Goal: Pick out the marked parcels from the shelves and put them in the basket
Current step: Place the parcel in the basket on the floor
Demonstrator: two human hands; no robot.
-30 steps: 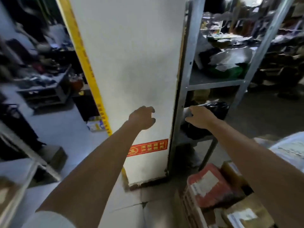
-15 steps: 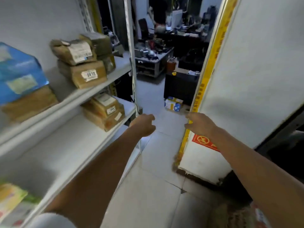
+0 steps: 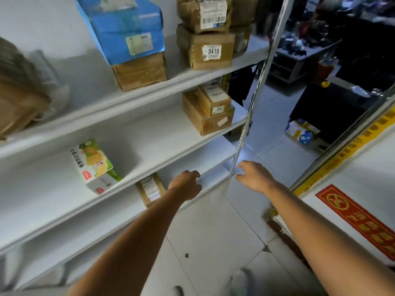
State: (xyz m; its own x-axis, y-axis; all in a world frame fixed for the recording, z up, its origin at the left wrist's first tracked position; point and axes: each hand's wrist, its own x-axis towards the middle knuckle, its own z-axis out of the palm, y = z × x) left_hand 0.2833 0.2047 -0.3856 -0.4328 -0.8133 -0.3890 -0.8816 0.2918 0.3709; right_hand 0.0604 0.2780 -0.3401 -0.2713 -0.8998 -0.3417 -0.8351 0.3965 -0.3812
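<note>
White shelves point(image 3: 149, 167) fill the left side. On the upper board stand a brown parcel labelled 0410 point(image 3: 210, 51) under another brown parcel point(image 3: 205, 13), and a blue box point(image 3: 126, 28) on a brown carton point(image 3: 140, 71). The middle board carries a small parcel labelled 0461 point(image 3: 213, 100) on a larger carton point(image 3: 205, 118), and a green and white box point(image 3: 95, 166). A small brown parcel point(image 3: 150, 189) lies on the lower board, just left of my left hand point(image 3: 187, 184), whose fingers are curled and hold nothing. My right hand point(image 3: 254, 176) hangs relaxed and empty. No basket is in view.
A white pillar with a yellow edge strip and a red sign point(image 3: 359, 218) stands at the right. A tiled floor aisle point(image 3: 213, 242) runs between shelves and pillar. A blue and yellow box point(image 3: 302, 130) lies on the floor beyond, near dark furniture point(image 3: 333, 107).
My view has swung left from the metal rack and pillar to the white shelves. Both hands stay stretched forward and empty.
</note>
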